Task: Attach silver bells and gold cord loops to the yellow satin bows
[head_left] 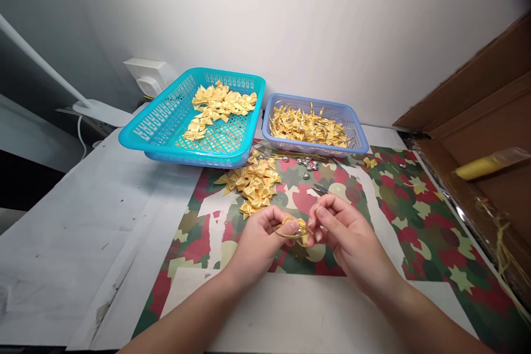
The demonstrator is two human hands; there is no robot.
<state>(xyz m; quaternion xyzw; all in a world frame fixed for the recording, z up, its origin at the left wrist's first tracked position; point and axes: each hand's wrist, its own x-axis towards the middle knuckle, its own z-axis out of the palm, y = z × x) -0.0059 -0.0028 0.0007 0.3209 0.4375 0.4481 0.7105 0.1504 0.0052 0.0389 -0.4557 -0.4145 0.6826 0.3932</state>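
Toward the near edge of a white-covered desk (136,232), the left hand (265,233) grips a yellow satin bow (302,223) with a thin gold cord loop (286,235). Beside it, the right hand's (346,232) fingertips meet; whether they hold anything, I cannot tell. A turquoise plastic basket (186,156) and a periwinkle plastic basket (319,148) stand along the far edge.

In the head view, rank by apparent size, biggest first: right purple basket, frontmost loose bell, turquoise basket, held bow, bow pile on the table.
1. Turquoise basket
2. Purple basket
3. Bow pile
4. Held bow
5. Frontmost loose bell
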